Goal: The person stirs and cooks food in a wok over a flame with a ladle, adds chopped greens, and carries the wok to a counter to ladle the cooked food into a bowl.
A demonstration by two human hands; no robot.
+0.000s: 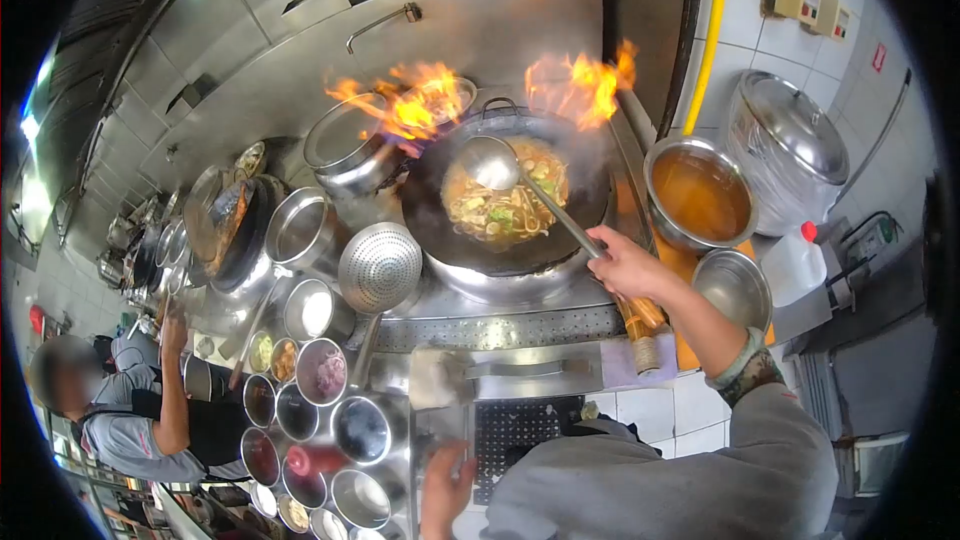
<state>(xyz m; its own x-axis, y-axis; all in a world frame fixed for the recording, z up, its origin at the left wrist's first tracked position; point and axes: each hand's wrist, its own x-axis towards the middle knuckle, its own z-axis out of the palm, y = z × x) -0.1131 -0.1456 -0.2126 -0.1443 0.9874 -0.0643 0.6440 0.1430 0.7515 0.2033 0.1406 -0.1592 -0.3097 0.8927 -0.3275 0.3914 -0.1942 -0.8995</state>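
Observation:
A large black wok (420, 202) sits on the stove with noodles and vegetables in broth (505, 205) inside. My right hand (628, 265) is closed around the handle of a metal ladle (490, 162), whose bowl hangs over the food's upper left part. Flames (580, 88) rise behind the wok on both sides. My left hand (447, 490) is low in the view, below the counter edge, holding nothing, with its fingers apart. Nearby on the counter lies a folded cloth (436, 377).
A perforated skimmer (380, 268) and metal containers (362, 430) of ingredients stand left. At right are a bowl of orange-brown liquid (700, 197), an empty metal bowl (733, 290) and a white jug (795, 265). A co-worker (130, 430) stands far left.

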